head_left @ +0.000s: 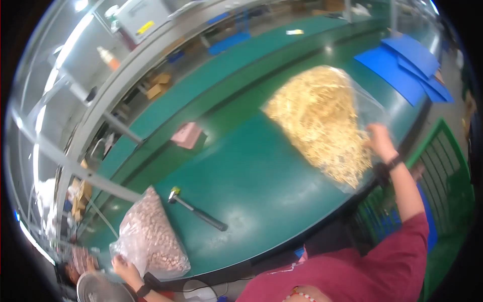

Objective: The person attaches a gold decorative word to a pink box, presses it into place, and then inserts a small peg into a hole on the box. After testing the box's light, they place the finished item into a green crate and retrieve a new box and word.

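Note:
A clear plastic bag of small pinkish-brown pieces (156,234) lies at the near left of the green table. My left hand (126,271) is closed on its loose, crumpled plastic edge. Farther right rests a larger clear bag full of thin golden-yellow pieces (319,118), too small to name. My right hand (381,142) grips the right edge of this bag, thumb and fingers closed on the plastic. Between the bags lies a hammer (198,210) with a dark handle and a yellow-green tip on its head, touched by neither hand.
On the green table (251,201), a pink box (186,135) stands behind the hammer. Blue sheets (410,68) lie at the far right. A green crate (443,166) stands beside my right arm. A round metal mesh object (103,288) sits near my left wrist, with another person beyond.

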A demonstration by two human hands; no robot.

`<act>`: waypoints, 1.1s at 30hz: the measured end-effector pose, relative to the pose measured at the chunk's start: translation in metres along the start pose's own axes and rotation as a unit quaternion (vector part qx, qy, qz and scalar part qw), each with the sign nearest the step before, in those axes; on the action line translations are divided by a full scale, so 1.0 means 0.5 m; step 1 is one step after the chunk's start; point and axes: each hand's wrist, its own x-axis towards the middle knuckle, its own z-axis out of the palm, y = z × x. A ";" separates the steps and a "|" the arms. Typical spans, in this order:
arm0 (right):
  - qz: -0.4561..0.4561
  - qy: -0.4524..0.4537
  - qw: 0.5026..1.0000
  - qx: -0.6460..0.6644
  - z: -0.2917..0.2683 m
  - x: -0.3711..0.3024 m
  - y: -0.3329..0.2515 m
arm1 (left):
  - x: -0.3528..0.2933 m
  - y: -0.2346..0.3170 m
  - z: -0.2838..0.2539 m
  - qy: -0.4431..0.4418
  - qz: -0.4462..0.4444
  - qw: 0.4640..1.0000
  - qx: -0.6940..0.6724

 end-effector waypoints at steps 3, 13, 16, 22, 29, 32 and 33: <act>0.002 -0.002 1.000 -0.012 0.015 -0.002 0.093 | 0.007 0.147 -0.095 0.084 0.063 0.992 -0.070; 0.109 0.020 0.986 0.125 0.001 0.004 0.040 | 0.146 0.538 0.206 -0.130 0.199 0.886 -0.397; 0.144 0.000 0.975 0.167 -0.016 0.006 -0.015 | 0.208 0.626 0.423 -0.292 0.104 0.889 -0.338; 0.186 -0.011 0.948 0.259 0.011 0.013 -0.027 | 0.283 0.721 0.799 -0.323 0.073 0.904 -0.270; 0.098 0.064 0.990 0.081 -0.015 -0.001 -0.022 | 0.319 0.748 0.958 -0.298 0.078 0.862 -0.403; 0.144 0.030 0.978 0.145 -0.030 0.009 -0.025 | 0.311 0.779 0.943 -0.281 0.116 0.866 -0.396; 0.164 0.015 0.970 0.180 -0.033 0.010 -0.029 | 0.313 0.782 0.931 -0.269 0.136 0.869 -0.392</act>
